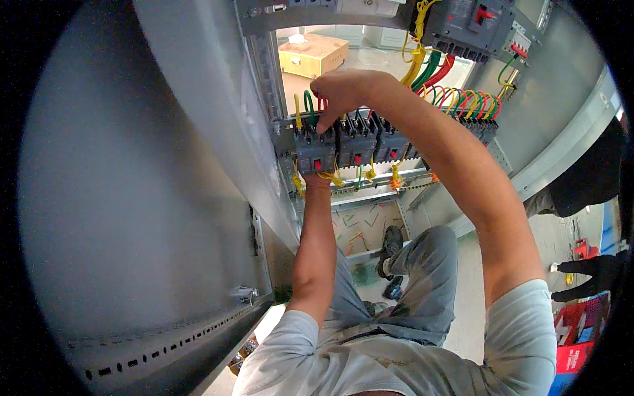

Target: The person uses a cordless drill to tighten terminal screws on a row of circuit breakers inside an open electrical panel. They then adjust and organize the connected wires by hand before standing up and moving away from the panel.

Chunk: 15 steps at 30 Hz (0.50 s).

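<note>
Several dark grey circuit breakers with red toggles stand in a row inside a metal cabinet. My right hand (347, 92) reaches over the top of the leftmost breaker (314, 160), its fingers curled and the thumb down at the upper terminals. Beside these fingers a green wire (308, 102) and a yellow wire (297, 109) loop up from that breaker, with red wire close to the fingertips. What the fingers hold is hidden. My left hand (317, 180) goes up beneath the same breaker; only its wrist end shows, and the breaker and thin yellow wires (335, 178) cover the fingers.
A larger breaker (472, 26) with thick yellow, green and red cables (432, 69) sits at the upper right. The grey cabinet door (152, 198) fills the left. Wire scraps (360, 234) lie on the cabinet floor. Beyond the frame is a cardboard box (314, 56). Another person (588, 178) is at the right.
</note>
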{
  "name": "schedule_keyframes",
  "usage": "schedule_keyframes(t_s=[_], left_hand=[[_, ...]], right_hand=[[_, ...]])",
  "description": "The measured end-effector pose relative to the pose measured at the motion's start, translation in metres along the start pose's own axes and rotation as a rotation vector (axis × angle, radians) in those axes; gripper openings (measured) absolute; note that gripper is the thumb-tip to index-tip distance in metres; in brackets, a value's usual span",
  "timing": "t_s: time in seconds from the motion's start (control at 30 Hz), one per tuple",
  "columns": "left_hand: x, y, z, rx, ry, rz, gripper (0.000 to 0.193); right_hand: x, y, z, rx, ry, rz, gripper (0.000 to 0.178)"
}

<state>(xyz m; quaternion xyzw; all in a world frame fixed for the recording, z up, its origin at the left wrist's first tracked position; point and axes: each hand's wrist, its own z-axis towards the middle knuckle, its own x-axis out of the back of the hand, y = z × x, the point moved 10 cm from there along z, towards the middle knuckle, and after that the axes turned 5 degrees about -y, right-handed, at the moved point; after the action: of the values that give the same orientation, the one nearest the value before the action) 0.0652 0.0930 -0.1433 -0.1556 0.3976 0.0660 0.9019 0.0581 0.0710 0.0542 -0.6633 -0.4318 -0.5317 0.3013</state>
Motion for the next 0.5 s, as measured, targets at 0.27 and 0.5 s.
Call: schedule_keyframes(t_s=[0.27,0.5], left_hand=[[0.005,0.008,-0.001,-0.01,-0.023,0.967,0.048],[0.009,0.02,0.004,-0.083,0.028,1.067,0.044]], right_hand=[[-0.02,0.007,0.024,0.036,-0.202,0.053,0.07],[-0.019,0.004,0.029,0.08,-0.221,0.055,0.075]])
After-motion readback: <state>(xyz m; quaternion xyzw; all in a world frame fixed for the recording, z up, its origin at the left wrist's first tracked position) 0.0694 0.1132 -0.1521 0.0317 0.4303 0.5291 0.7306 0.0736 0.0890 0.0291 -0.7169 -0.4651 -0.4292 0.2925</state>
